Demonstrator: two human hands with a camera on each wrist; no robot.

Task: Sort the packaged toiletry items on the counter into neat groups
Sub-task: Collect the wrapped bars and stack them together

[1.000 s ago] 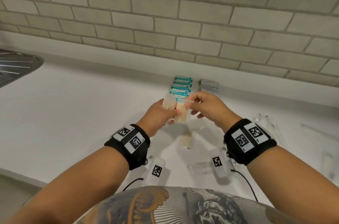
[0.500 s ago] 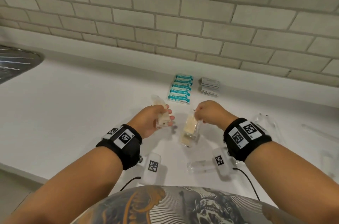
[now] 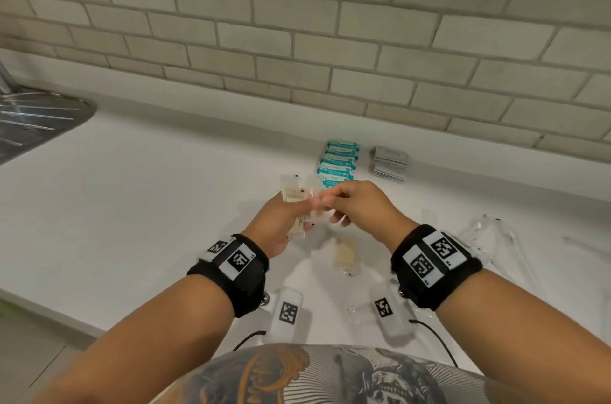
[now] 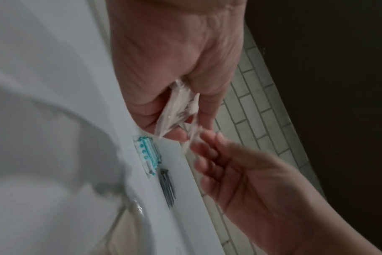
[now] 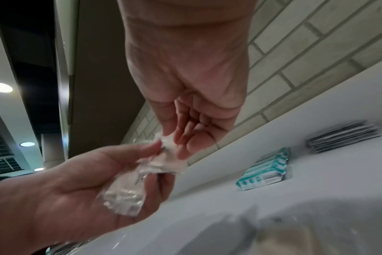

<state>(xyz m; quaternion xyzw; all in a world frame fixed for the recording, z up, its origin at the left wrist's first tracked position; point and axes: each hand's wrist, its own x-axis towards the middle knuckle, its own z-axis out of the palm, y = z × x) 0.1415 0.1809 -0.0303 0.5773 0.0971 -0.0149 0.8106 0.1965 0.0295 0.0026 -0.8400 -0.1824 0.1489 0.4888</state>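
Note:
Above the white counter (image 3: 148,205) my left hand (image 3: 284,221) grips a small bunch of clear packets with beige contents (image 3: 292,195). Close beside it, my right hand (image 3: 325,203) pinches another clear beige packet (image 3: 315,205) against that bunch. The right wrist view shows thumb and fingertips (image 5: 167,138) pinching the packet's edge (image 5: 166,146) over the packets (image 5: 124,195) lying in my left palm. In the left wrist view the packets (image 4: 177,110) stick out of my left fist. One more beige packet (image 3: 345,253) lies on the counter below my hands.
A row of teal packets (image 3: 339,162) and a stack of grey sachets (image 3: 388,163) lie by the tiled wall. Clear plastic-wrapped items (image 3: 479,231) are scattered at the right. A metal sink drainer (image 3: 33,119) is at the far left.
Half a second ago my hands were apart, the right one lifting a beige packet off the counter. Now the right hand has brought that packet up to the bunch in my left.

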